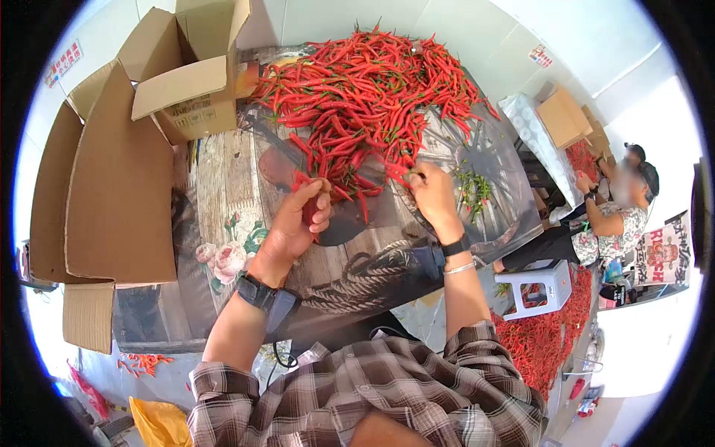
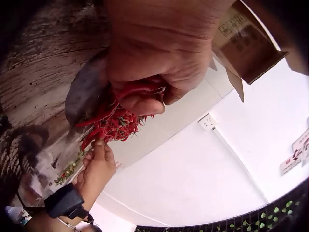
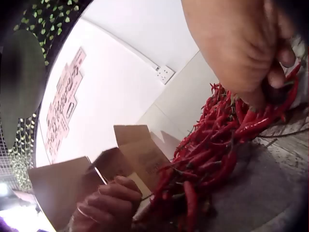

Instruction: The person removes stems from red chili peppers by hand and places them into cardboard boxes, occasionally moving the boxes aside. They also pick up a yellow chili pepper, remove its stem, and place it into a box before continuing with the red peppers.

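Observation:
A large heap of red chili peppers with green stems spreads over the far half of the table. My left hand, at the heap's near edge, curls round a few red chili peppers; the palm and fingers hide most of them. To its right, my right hand pinches red chili peppers between thumb and fingers, near their stem ends. The right wrist view shows these chili peppers low against the heap's edge, under the bent fingers.
Open cardboard boxes stand along the table's left side. A small pile of green stems lies right of my right hand. Beyond the table's right edge are a plastic stool, chili peppers on the floor and a seated person.

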Demonstrator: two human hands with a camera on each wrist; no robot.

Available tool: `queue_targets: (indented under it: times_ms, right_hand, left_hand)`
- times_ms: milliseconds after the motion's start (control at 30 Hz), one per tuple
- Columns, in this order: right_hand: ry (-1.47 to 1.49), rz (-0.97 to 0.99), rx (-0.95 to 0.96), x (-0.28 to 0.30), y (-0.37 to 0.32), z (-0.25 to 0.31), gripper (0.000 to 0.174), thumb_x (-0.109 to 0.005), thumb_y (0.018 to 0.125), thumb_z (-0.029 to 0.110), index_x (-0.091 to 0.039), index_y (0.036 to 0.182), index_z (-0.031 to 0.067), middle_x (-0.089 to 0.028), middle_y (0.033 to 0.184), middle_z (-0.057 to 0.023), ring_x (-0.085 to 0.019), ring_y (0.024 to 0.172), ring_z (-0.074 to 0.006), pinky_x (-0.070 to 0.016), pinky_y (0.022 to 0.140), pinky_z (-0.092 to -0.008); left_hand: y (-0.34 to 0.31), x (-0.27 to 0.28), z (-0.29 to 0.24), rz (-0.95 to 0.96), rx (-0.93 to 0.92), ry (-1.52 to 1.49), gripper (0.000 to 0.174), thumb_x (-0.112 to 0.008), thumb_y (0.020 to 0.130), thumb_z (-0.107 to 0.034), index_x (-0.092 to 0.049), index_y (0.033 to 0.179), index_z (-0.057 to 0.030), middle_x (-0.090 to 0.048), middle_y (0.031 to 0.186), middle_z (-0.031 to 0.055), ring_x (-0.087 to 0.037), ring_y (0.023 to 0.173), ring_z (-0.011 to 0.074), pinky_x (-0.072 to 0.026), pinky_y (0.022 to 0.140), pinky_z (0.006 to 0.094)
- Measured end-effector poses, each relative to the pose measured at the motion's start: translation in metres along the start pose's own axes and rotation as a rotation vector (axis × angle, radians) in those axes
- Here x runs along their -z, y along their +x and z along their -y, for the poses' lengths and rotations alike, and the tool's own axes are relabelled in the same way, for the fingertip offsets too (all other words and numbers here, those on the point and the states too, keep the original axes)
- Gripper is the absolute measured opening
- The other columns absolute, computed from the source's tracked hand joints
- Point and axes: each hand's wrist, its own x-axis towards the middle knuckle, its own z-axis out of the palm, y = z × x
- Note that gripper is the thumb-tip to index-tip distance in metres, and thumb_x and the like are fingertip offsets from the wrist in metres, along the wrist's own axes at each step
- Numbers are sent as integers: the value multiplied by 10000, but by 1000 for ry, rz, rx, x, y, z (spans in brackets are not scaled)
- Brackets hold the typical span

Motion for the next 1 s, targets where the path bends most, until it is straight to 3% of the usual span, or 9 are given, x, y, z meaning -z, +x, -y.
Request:
queue_targets:
  times_ms: [167,400,500,633,700,833,900,933,1000]
  right_hand:
    - [323,0,-144,15,-28,40,130,-612,805,105,-621,877,-3,-634,773,-186,-624,702,-317,-475,654,-374]
    - [447,192,171,0,-51,84,103,-608,816,94,-578,850,1,-588,760,-172,-596,685,-324,-451,605,-368]
    - [534,310,164,4,-53,83,129,-616,841,107,-578,887,-8,-595,741,-114,-590,646,-240,-429,573,-333]
    - [979,691,-138,23,-54,80,173,-603,883,151,-598,929,-15,-594,743,-12,-546,609,-110,-412,533,-276]
    - [1123,857,-281,38,-52,76,191,-595,895,167,-604,942,-18,-594,755,12,-532,604,-81,-410,522,-260]
    - [244,336,-156,50,-26,27,160,-572,865,159,-639,925,28,-609,769,-120,-590,601,-204,-468,576,-330]
    - [-154,21,154,42,-12,-11,158,-579,820,142,-653,916,40,-614,818,-180,-618,746,-323,-481,683,-404]
    - [71,60,-19,37,-4,-17,173,-582,798,132,-656,919,32,-627,865,-188,-589,859,-382,-465,747,-446]
    - [19,34,89,26,11,-18,170,-584,797,131,-650,914,28,-620,864,-189,-589,855,-384,-464,742,-452]
  left_hand:
    - [-4,-24,1,-45,44,212,266,-589,912,-205,-543,1109,-32,-416,663,-44,-358,517,33,-257,414,170]
    - [-4,-20,9,-103,72,299,275,-595,920,-305,-545,1021,-54,-426,664,-34,-330,475,20,-238,378,160]
    - [-5,-18,7,-40,57,295,273,-593,923,-328,-564,960,-60,-439,648,-32,-341,470,33,-230,381,181]
    - [-6,-14,7,39,98,241,257,-581,930,-327,-558,936,-71,-470,650,-17,-335,448,36,-217,365,184]
    - [-4,-14,3,-166,13,189,258,-535,953,-337,-545,921,-81,-450,667,-29,-324,462,27,-212,367,167]
    - [-2,-8,2,-69,-81,169,302,-461,979,-370,-523,877,-93,-452,687,-24,-372,517,60,-278,411,188]
    - [-1,-15,4,-76,-61,146,306,-448,982,-373,-518,873,-96,-454,694,-23,-401,554,74,-303,432,197]
    - [0,-17,4,-88,-45,124,311,-435,985,-376,-514,869,-98,-457,700,-22,-430,590,88,-327,453,206]
    - [-1,-17,4,-86,-45,113,292,-438,983,-360,-515,880,-97,-465,707,-20,-451,621,102,-341,466,214]
